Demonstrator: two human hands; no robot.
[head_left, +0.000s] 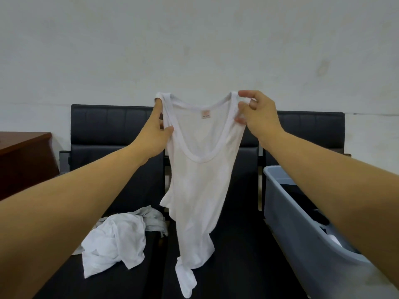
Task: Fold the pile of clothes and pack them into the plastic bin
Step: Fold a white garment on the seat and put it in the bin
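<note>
Above the black seats [226,244], left hand [156,130] and right hand [257,117] pinch a white tank top's [200,180] straps, unfolded; white clothes [116,238] wait near left, some dark items already in the grey bin [302,229] right.

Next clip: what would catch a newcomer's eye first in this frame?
A white tank top held up mid-frame by its shoulder straps, the left hand and right hand each pinching one. Below left, crumpled white clothes lie on the black seats; a grey plastic bin sits at right.
</note>
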